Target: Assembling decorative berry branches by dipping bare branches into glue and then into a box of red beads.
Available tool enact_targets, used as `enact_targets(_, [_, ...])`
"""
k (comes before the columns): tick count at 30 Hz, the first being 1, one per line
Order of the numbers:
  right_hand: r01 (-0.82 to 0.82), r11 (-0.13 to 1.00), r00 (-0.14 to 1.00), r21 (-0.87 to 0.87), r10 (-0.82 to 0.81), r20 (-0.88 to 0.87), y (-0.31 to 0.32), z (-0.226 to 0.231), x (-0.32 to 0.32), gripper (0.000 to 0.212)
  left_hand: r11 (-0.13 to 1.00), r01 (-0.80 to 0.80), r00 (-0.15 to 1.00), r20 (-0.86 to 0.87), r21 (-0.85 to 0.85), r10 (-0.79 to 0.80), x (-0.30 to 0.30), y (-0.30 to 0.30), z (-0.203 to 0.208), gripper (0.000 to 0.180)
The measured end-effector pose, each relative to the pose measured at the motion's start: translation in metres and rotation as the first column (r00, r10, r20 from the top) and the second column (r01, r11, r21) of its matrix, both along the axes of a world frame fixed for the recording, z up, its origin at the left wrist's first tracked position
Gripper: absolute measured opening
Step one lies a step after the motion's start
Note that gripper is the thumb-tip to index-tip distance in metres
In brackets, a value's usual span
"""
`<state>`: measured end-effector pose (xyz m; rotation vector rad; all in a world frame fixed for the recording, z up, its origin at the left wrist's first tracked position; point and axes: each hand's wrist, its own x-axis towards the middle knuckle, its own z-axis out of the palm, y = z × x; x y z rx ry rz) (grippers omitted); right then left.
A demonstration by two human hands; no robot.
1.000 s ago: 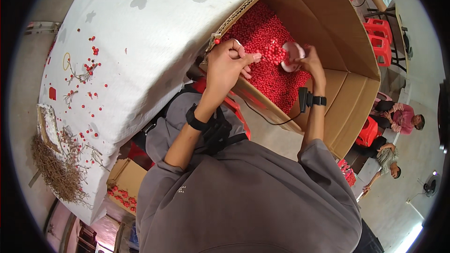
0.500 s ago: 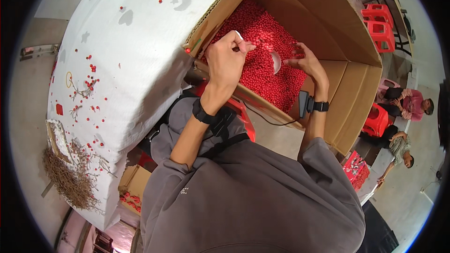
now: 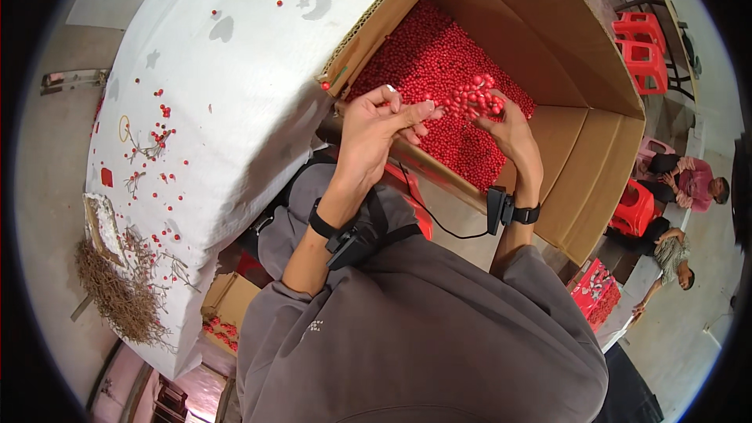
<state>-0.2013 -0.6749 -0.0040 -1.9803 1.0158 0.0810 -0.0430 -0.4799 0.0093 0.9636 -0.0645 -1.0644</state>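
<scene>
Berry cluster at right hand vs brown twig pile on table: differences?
Color: berry cluster red, twig pile brown.
Shape: berry cluster is round berries; twig pile is thin, tangled stalks.
Place: berry cluster is at the right hand; twig pile lies on the white-covered table.

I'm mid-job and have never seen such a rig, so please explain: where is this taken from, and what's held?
There's no machine: a person works bare-handed. A camera on their head looks down; its wide lens bends straight edges. The right hand holds a bunch of red berries above loose berries in a box. The left hand is close beside the bunch; whether it grips a stem is unclear. Leftward, on a white-covered table, lie scattered berries and twigs.
</scene>
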Motion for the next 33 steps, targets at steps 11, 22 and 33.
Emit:
enact_targets(11, [0.017, 0.99, 0.998, -0.141, -0.008, 0.065, 0.019, 0.012, -0.016, 0.042, 0.99, -0.008, 0.964, -0.263, -0.143, -0.03, -0.012, 0.022, 0.023, 0.034])
enact_targets(22, [-0.495, 0.848, 0.869, 0.189, 0.481, 0.117, 0.119, 0.092, 0.062, 0.015, 0.706, -0.706, 0.704, 0.057, -0.06, 0.708, -0.036, 0.22, 0.072, 0.037])
enact_targets(33, [-0.867, 0.092, 0.133, 0.49, 0.99, 0.048, 0.384, 0.096, 0.186, 0.014, -0.619, -0.785, -0.608, 0.233, -0.03, 0.759, -0.199, 0.47, -0.023, 0.038])
